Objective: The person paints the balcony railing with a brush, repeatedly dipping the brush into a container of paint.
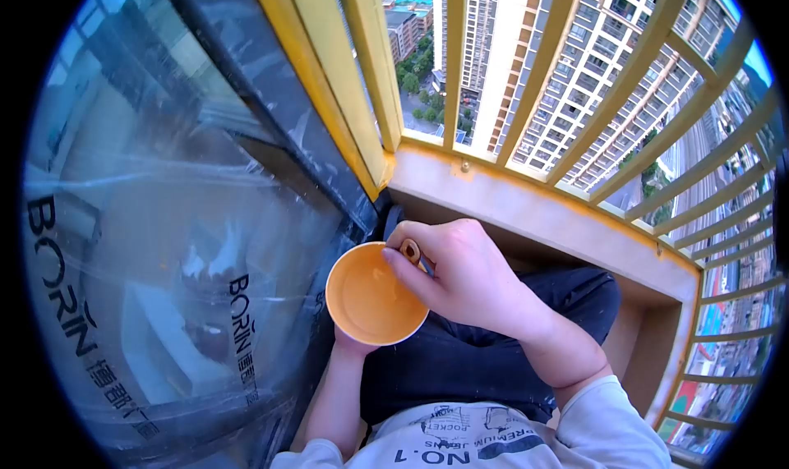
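A round cup (pixel 362 305) with a yellow-orange inside is held over my lap, its opening facing up. My left hand (pixel 352 343) supports it from below and the near side; most of its fingers are hidden behind the cup. At the cup's right rim, my right hand (pixel 456 272) is closed in a pinch around a wooden handle (pixel 410 250) with a hole in its end, like that of a paintbrush. The handle's other end is hidden by my hand, so bristles do not show.
Yellow railing bars (pixel 526 75) rise from a pale ledge (pixel 542 198) streaked with orange, in front and to the right. Beyond them is a long drop to buildings and roads. A plastic-covered glass panel (pixel 189 247) stands close on the left. My dark trousers (pixel 444 370) are beneath the cup.
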